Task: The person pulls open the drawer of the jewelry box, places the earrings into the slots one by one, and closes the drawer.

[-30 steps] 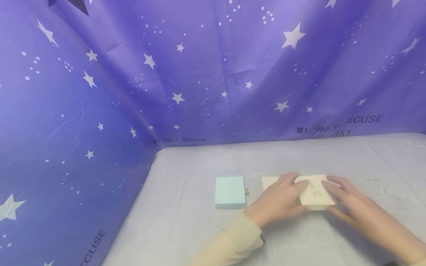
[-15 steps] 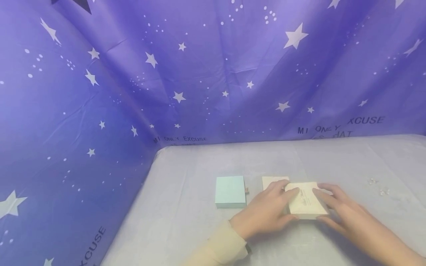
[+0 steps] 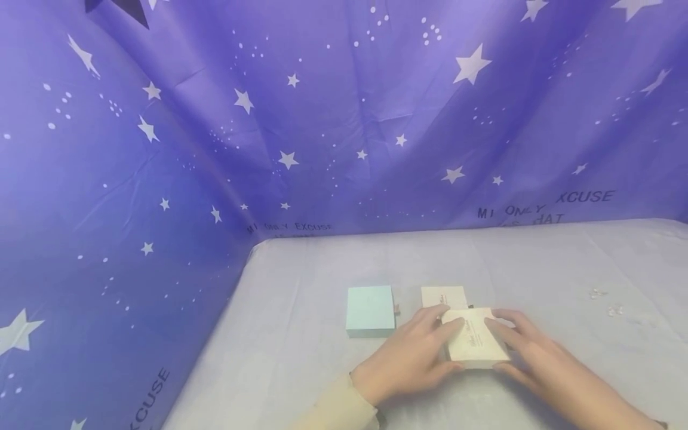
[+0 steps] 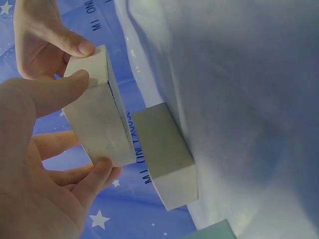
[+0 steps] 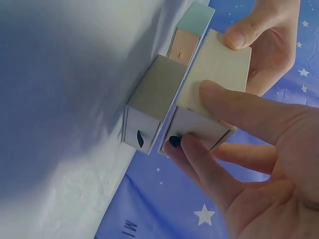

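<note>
In the head view, a cream drawer box [image 3: 476, 340] with printed lettering on top is held between both hands, lifted above the table surface. My left hand [image 3: 411, 361] grips its left side, thumb and fingers spread over the edges. At the opposite end, my right hand [image 3: 537, 352] holds the right side. A fingertip of it lies at the small black pull tab [image 5: 174, 141] on the drawer front, as the right wrist view shows. Behind the held box stands another cream box [image 3: 443, 295], partly hidden, with its own black tab [image 5: 140, 138].
A light teal box [image 3: 371, 309] with a small tab on its right side sits left of the cream boxes. Small clear shiny pieces [image 3: 615, 310] lie at the right of the white-covered table [image 3: 301, 370]. A purple star-printed curtain [image 3: 344, 119] hangs behind and at the left.
Both hands have drawn the cream box leftward and nearer the person, uncovering more of the cream box behind it. The teal box stays in place.
</note>
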`<state>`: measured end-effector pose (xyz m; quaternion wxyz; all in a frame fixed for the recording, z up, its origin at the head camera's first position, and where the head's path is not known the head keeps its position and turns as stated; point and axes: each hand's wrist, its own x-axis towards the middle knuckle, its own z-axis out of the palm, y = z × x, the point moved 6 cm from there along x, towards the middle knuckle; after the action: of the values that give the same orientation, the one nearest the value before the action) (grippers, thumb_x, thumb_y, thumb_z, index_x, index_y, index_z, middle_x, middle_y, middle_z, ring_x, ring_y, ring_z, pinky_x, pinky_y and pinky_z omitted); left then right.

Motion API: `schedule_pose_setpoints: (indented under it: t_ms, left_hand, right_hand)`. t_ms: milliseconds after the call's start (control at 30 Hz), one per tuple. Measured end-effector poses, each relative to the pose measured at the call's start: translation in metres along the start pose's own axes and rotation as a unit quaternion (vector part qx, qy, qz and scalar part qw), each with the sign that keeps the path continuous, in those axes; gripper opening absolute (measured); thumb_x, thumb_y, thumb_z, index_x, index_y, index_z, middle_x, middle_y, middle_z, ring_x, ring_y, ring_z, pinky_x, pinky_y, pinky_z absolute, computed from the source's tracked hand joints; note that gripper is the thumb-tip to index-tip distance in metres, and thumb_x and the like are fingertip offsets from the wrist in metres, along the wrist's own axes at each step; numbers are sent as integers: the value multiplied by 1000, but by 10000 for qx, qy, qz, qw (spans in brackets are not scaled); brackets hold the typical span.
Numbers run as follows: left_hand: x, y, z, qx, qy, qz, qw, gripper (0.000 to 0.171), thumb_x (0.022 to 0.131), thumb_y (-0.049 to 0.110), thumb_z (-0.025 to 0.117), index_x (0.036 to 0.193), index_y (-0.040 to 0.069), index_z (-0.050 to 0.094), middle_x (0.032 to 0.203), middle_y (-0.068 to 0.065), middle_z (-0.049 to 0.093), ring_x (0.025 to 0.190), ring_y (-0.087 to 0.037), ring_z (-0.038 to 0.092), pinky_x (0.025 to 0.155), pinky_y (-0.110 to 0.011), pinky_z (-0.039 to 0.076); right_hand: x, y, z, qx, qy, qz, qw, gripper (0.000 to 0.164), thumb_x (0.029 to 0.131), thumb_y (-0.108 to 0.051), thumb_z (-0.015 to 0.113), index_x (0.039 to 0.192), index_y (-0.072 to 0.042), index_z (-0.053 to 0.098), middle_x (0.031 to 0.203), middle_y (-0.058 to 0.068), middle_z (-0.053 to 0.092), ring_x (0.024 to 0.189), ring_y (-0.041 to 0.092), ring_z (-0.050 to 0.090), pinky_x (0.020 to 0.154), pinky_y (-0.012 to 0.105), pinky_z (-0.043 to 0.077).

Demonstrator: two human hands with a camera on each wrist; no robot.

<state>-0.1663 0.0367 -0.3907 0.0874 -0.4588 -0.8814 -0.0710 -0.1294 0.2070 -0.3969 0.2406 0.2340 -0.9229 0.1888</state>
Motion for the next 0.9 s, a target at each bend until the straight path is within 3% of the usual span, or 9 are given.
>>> schedule_pose_setpoints:
  t_ms: [67,433,667,900]
  left_hand:
    - [-2,0,2,13,37,25,10000,65,93,50,62,147,17,45,149,-9,44,136,-16,44,113,-26,34]
    - [-20,2,-2,-112,281,146,9994,65,91,49,66,144,15,50,146,-8,46,133,-15,46,108,-25,40]
    - [-29,4,2,-176,62,168,9997,64,94,52,60,146,16,48,147,-7,46,136,-14,44,109,-25,39]
    - [-32,7,12,-126,-276,367,9989,64,92,55,62,143,20,49,143,-2,48,125,-8,49,101,-19,43]
  right_hand:
    - [-2,-1,2,37,-51,23,10000,70,60,-18,88,123,-3,62,125,14,54,92,31,67,72,47,55]
    - [-8,-13,2,-7,-148,-315,9994,69,65,-21,87,128,-8,62,130,7,53,92,21,67,72,37,58]
    - [-13,-14,6,2,-300,-322,9990,64,65,-27,87,123,-14,66,128,6,56,92,22,67,71,36,58]
    - [-25,-9,22,67,-882,-315,9956,60,70,-33,85,120,-6,67,124,10,59,93,27,67,73,40,57]
